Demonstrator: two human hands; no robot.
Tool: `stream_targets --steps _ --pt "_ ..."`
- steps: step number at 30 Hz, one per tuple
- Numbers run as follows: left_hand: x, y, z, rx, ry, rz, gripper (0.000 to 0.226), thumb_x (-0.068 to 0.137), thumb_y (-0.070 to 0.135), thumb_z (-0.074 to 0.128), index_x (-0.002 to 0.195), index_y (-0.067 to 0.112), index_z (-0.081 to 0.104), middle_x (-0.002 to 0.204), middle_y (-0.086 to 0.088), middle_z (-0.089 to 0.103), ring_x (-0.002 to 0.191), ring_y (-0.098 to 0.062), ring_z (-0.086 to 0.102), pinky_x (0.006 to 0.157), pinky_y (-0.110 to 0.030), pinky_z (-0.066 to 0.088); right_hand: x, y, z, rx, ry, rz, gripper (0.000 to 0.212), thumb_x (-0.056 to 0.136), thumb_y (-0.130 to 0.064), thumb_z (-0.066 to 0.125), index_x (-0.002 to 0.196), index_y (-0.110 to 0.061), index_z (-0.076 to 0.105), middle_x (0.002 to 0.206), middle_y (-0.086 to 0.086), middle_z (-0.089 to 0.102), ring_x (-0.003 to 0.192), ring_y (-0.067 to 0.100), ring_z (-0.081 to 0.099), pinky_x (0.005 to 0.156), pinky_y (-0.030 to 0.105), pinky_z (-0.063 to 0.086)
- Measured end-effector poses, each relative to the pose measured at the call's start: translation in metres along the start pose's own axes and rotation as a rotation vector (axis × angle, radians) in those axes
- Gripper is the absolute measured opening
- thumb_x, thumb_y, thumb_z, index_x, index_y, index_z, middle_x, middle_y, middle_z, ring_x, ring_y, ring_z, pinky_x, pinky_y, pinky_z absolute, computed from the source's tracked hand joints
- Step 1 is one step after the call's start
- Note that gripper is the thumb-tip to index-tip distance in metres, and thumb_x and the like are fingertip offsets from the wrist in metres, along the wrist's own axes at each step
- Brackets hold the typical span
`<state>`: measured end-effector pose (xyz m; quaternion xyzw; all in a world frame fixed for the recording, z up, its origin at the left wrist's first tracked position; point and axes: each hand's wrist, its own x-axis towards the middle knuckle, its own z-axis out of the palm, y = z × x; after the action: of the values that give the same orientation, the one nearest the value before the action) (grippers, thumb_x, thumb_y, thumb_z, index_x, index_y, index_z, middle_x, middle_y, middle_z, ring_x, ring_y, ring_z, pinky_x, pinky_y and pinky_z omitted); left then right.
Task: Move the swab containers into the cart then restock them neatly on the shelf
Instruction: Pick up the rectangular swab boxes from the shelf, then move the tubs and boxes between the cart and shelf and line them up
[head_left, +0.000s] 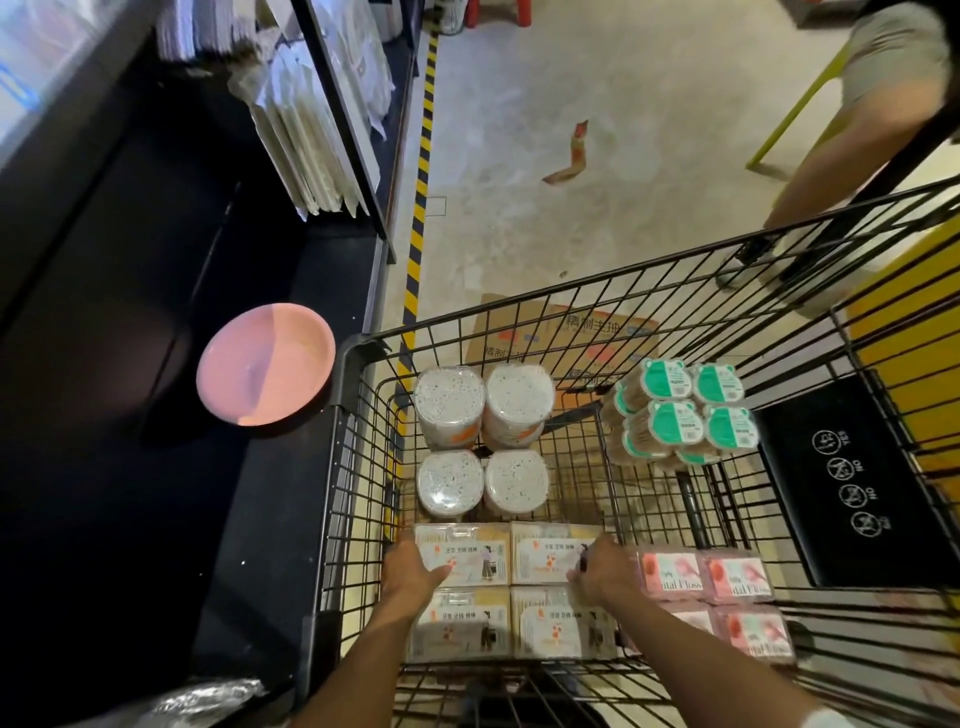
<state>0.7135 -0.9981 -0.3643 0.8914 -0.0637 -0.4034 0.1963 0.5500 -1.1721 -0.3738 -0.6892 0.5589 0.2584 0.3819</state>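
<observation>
Far left: a dark shelf (156, 260), with white packets (311, 130) standing on its upper tier and a pink bowl (265, 364) near its front edge, just beside the cart's near-left corner. Along the shelf's foot, a yellow-and-black floor stripe (421, 171).

Then the black wire cart (519, 312). Against its left wall, four round swab containers (451, 410), clear-lidded and upright in a two-by-two block. Nearer the handle end, four flat rectangular swab boxes (457, 561), also two by two, touching one another.

Left hand (410, 569) at the left edge of the farther left box, fingers curled round its side, thumb on top: grip closed on that box. Right hand (597, 566) at the right edge of the farther right box, fingers bent over its side likewise, grip holding it. Both forearms reaching in over the handle end.

Further right, toward the cart's far-right corner, green-lidded tubs (675, 410) stacked in a cluster. Along the right wall near the handle end, pink dental floss packs (727, 577) lying flat, just beside the swab boxes. Beyond them, the folded black child-seat flap (852, 478) with white pictograms.

Under the cart's far end, a flattened cardboard box (571, 322) on the floor. Upper right, another person's legs (831, 171) beside a yellow chair leg (795, 109).
</observation>
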Motion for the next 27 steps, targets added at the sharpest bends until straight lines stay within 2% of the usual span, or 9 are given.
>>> stream_targets --steps 3,7,9,11,14,16,19,24,27 --pt "-0.002 0.004 -0.001 0.029 -0.02 -0.014 0.049 0.082 0.007 0.072 0.125 0.004 0.049 0.123 -0.012 0.061 0.115 -0.024 0.059 0.091 -0.029 0.048 -0.001 0.0 -0.004 -0.029 -0.027 0.011 0.037 0.088 -0.013 0.066 0.121 -0.004 0.052 0.115 0.008 0.063 0.095 0.015 0.058 0.073 0.02 0.046" --pt "-0.014 0.013 -0.009 0.091 -0.055 -0.021 0.037 0.089 0.009 0.061 0.125 0.006 0.051 0.124 -0.011 0.061 0.113 -0.024 0.059 0.089 -0.026 0.048 -0.013 -0.003 -0.017 -0.1 -0.058 -0.046 0.02 0.09 -0.011 0.062 0.108 -0.002 0.06 0.107 0.009 0.066 0.078 0.013 0.057 0.051 0.014 0.042" --pt "-0.029 0.021 -0.019 0.126 -0.062 0.017 0.032 0.092 0.012 0.057 0.124 0.007 0.054 0.125 -0.01 0.061 0.113 -0.024 0.059 0.089 -0.025 0.047 -0.027 -0.01 -0.03 -0.102 -0.004 -0.086 0.019 0.095 -0.015 0.056 0.109 -0.003 0.06 0.102 0.005 0.064 0.084 0.015 0.058 0.059 0.018 0.045" --pt "-0.049 0.031 -0.031 0.149 -0.054 0.114 0.036 0.094 0.017 0.056 0.128 0.006 0.05 0.13 -0.011 0.057 0.119 -0.024 0.054 0.096 -0.029 0.045 -0.048 -0.022 -0.046 -0.084 0.015 -0.183 0.021 0.095 -0.015 0.053 0.114 -0.006 0.057 0.109 0.007 0.064 0.091 0.017 0.06 0.073 0.024 0.05" --pt "-0.087 0.045 -0.056 0.095 0.003 0.294 0.04 0.097 0.02 0.053 0.134 0.009 0.045 0.134 -0.009 0.053 0.123 -0.023 0.049 0.103 -0.032 0.041 -0.096 -0.047 -0.071 -0.093 0.004 -0.408 0.03 0.095 -0.015 0.053 0.125 -0.008 0.053 0.122 0.009 0.06 0.108 0.022 0.058 0.086 0.027 0.046" --pt "-0.115 0.053 -0.076 0.059 0.058 0.391 0.035 0.098 0.02 0.051 0.131 0.011 0.049 0.131 -0.004 0.054 0.121 -0.019 0.05 0.1 -0.029 0.042 -0.135 -0.063 -0.083 -0.093 0.021 -0.551 0.033 0.095 -0.014 0.052 0.128 -0.007 0.052 0.125 0.012 0.06 0.112 0.024 0.057 0.09 0.027 0.045" --pt "-0.161 0.057 -0.107 -0.008 0.169 0.477 0.025 0.098 0.025 0.05 0.12 0.013 0.056 0.116 0.002 0.058 0.11 -0.014 0.055 0.082 -0.014 0.036 -0.193 -0.083 -0.09 -0.088 0.071 -0.704 0.036 0.097 -0.018 0.051 0.131 -0.004 0.05 0.13 0.013 0.058 0.118 0.024 0.055 0.096 0.027 0.042" --pt "-0.233 0.044 -0.149 -0.078 0.377 0.497 0.041 0.099 0.029 0.046 0.134 0.007 0.049 0.133 -0.007 0.054 0.124 -0.022 0.049 0.101 -0.023 0.033 -0.272 -0.098 -0.082 -0.032 0.122 -0.948 0.039 0.098 -0.021 0.052 0.135 -0.009 0.048 0.134 0.009 0.055 0.118 0.02 0.054 0.082 0.01 0.032" --pt "-0.274 0.021 -0.157 -0.167 0.536 0.464 0.04 0.099 0.028 0.048 0.132 0.006 0.05 0.133 -0.007 0.054 0.124 -0.023 0.048 0.092 -0.013 0.027 -0.308 -0.099 -0.07 0.0 0.108 -1.054 0.04 0.099 -0.025 0.049 0.136 -0.01 0.047 0.136 0.008 0.053 0.122 0.021 0.051 0.099 0.025 0.04"
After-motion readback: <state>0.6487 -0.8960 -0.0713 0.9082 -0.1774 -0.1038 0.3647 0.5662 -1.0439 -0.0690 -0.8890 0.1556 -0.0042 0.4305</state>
